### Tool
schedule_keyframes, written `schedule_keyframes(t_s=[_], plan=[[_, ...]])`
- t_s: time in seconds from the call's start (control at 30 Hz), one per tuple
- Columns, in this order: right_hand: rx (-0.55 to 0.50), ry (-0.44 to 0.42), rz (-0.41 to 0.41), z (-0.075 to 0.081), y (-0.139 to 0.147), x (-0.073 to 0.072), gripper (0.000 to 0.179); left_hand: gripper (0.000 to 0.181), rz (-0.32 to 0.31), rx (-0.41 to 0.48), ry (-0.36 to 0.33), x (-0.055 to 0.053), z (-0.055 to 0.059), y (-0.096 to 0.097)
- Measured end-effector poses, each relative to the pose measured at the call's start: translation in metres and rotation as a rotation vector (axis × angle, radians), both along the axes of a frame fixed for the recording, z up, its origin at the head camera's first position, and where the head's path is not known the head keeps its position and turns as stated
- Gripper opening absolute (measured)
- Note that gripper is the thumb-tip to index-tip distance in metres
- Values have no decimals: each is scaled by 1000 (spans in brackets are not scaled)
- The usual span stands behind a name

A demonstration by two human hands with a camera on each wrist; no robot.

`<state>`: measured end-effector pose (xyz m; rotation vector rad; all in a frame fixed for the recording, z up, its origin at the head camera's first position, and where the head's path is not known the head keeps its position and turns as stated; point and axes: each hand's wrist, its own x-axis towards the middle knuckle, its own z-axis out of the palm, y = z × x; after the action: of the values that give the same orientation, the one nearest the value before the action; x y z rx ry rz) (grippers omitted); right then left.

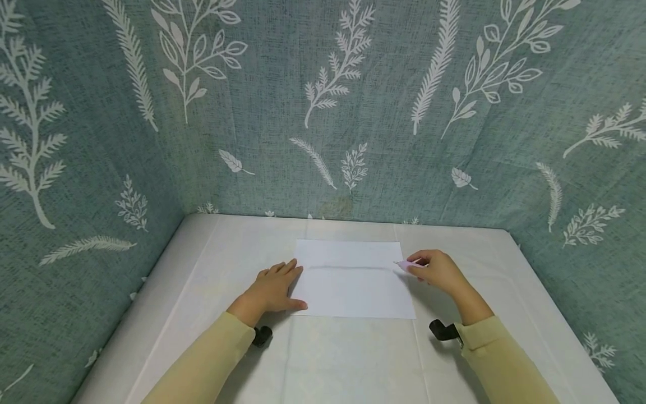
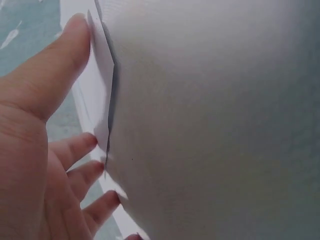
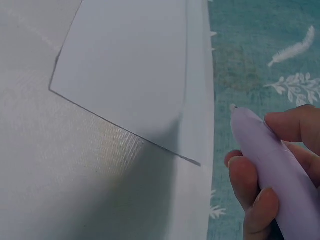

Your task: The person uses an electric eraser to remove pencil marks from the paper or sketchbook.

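A white sheet of paper [image 1: 353, 292] lies on the table, with a faint crease running across it. My left hand [image 1: 272, 289] rests on the sheet's left edge, fingers spread and thumb near the lower corner. In the left wrist view, that edge of the paper [image 2: 101, 85] stands slightly raised by the thumb and fingertips. Just off the sheet's right edge, my right hand [image 1: 439, 272] holds a lilac pen-shaped tool [image 3: 272, 165] between thumb and curled fingers. Its small pale tip points left toward the crease, seemingly above the paper; whether it touches cannot be told.
A white cloth [image 1: 353, 365] with fold lines covers the table. Green-blue curtains [image 1: 272, 112] with white leaf prints stand along the back and both sides. Black wrist mounts [image 1: 443, 330] sit at both sleeve cuffs.
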<state>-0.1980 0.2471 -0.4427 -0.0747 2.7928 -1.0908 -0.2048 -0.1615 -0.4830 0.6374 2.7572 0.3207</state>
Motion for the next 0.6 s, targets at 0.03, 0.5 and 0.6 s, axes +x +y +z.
schedule_keyframes(t_s=[0.03,0.5,0.6], plan=[[8,-4,8,0,-1,-1,29,99,0,3,0,0,1,0],[50,-66,138,-12,8,-18,24,98,22,18,-25,3,2,3],[62,-53,157,-12,9,-20,24,100,27,17,-29,3,2,2]])
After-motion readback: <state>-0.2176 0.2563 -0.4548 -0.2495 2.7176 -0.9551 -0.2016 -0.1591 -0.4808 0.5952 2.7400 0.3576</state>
